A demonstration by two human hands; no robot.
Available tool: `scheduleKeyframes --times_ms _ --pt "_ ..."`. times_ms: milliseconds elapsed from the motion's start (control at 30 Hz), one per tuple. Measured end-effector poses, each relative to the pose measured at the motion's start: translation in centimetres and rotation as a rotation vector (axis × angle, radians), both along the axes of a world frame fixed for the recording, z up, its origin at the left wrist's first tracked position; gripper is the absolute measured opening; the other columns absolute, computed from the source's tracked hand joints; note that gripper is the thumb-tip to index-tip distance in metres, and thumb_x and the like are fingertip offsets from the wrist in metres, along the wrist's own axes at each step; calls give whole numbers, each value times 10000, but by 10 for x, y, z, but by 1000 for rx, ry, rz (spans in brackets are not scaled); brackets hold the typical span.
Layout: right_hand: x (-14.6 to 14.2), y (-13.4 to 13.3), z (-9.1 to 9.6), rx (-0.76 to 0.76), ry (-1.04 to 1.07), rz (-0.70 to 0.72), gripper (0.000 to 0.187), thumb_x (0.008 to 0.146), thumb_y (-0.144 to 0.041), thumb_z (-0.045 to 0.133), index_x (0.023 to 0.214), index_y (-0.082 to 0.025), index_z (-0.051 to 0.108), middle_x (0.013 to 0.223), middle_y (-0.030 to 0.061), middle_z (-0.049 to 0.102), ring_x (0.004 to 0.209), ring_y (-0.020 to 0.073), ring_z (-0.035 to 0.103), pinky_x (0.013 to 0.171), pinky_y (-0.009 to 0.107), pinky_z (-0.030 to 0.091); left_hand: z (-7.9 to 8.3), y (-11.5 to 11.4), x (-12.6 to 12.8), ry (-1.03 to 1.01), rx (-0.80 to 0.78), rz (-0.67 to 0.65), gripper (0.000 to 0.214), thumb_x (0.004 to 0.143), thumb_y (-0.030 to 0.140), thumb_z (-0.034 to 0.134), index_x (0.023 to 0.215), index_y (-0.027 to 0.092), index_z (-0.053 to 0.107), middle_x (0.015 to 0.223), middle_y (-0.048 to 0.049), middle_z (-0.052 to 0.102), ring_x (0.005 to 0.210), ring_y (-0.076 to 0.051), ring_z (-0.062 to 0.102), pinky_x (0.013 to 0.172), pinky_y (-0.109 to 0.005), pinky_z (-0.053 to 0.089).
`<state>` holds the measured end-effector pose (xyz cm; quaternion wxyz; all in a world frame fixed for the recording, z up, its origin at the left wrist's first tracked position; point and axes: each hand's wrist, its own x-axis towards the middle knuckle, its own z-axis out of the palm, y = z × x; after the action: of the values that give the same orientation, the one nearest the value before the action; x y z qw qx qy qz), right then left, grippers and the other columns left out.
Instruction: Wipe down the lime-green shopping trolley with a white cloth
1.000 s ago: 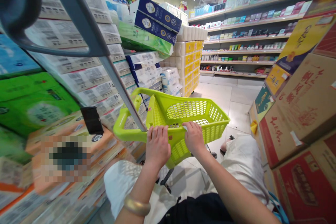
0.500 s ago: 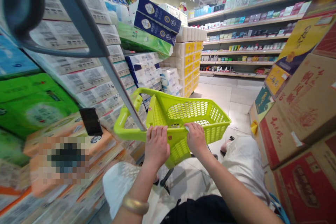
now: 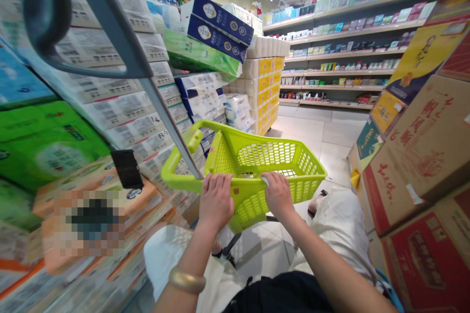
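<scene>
A lime-green plastic shopping cart (image 3: 253, 200) with perforated basket walls stands sideways before me. My left hand (image 3: 216, 200) is closed over its near rim, close to the base of a grey pole. That pole rises to a dark grey loop handle (image 3: 137, 58) at the upper left. Farther right on the same rim rests my right hand (image 3: 279, 194), fingers curled over the edge. A small white tissue-like piece (image 3: 266, 181) shows under those fingers, mostly hidden. The visible part of the basket's inside holds nothing I can make out.
Stacked paper packs (image 3: 135, 88) line the left, with orange packs (image 3: 147, 200) and a black phone-like object (image 3: 127, 168) nearer me. Cardboard cartons (image 3: 414, 151) are piled at the right. Shelves of small goods (image 3: 341, 51) span the back.
My right hand has slid slightly right along the rim with the white piece, and my left hand slightly left. The cart has shifted and tilted a little; its loop handle has swung right.
</scene>
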<state>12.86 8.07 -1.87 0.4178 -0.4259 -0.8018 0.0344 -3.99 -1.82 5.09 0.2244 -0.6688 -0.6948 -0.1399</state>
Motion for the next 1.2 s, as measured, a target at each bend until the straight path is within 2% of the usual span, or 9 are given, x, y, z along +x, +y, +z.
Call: scheduleKeyframes --times_ms 133,267,400,467,567,733,833,1033,1200 --pt "-6 1 -2 14 14 -23 410 770 20 430 1072 -165 636 1018 93 655 994 232 521 962 361 353 1 2 0 0 8 28 508 732 125 526 1238 128 571 1206 -122 609 1217 -291 498 1167 -480 245" --pt "-15 -1 -2 21 15 -26 413 788 22 420 1078 -180 634 1013 83 659 994 225 518 955 354 342 -4 8 14 -10 78 45 553 737 119 517 1290 127 538 1336 -139 542 1347 -303 399 1197 -499 186" --pt "-18 -4 0 25 -8 -21 412 802 9 427 1106 -187 623 1025 76 659 1008 222 518 967 347 328 -16 25 35 -11 -14 -84 613 750 142 520 1360 120 464 1387 -132 514 1376 -277 363 1205 -488 172" --pt "-17 -5 0 36 -27 -12 409 806 4 433 1117 -186 621 1033 75 659 1004 219 522 964 339 329 -23 33 40 -14 -98 -124 598 774 165 512 1364 98 448 1349 -140 542 1329 -267 413 1195 -480 194" --pt "-8 -3 -3 50 -47 -13 407 805 4 440 1114 -186 626 1034 72 660 1001 213 526 962 330 331 -30 40 40 0 -170 -119 578 797 164 498 1366 87 437 1270 -135 577 1243 -260 466 1163 -451 246" --pt "11 1 -12 65 -50 -118 395 798 4 447 1090 -184 636 1025 79 664 1018 221 525 979 345 317 -33 40 38 65 -189 -61 567 804 191 514 1357 95 434 1237 -141 563 1188 -277 459 1122 -451 270" --pt "3 -2 -12 37 -32 -148 369 803 -12 461 1075 -186 639 1014 81 668 1007 228 528 975 358 314 -34 40 42 79 -185 -31 551 813 179 497 1353 93 431 1222 -148 554 1188 -283 446 1122 -465 246" --pt "-32 -11 -3 31 -12 -72 330 853 -38 451 1077 -196 635 1032 77 674 990 207 544 928 331 340 -40 41 42 88 -171 -18 541 823 178 489 1354 115 414 1232 -147 529 1204 -279 413 1128 -488 234" --pt "-10 -7 -7 53 -67 -62 385 819 -15 457 1120 -186 625 1051 79 674 1014 206 546 944 328 336 -42 41 40 90 -167 -27 566 821 174 477 1378 123 393 1246 -138 530 1232 -273 403 1137 -470 228"
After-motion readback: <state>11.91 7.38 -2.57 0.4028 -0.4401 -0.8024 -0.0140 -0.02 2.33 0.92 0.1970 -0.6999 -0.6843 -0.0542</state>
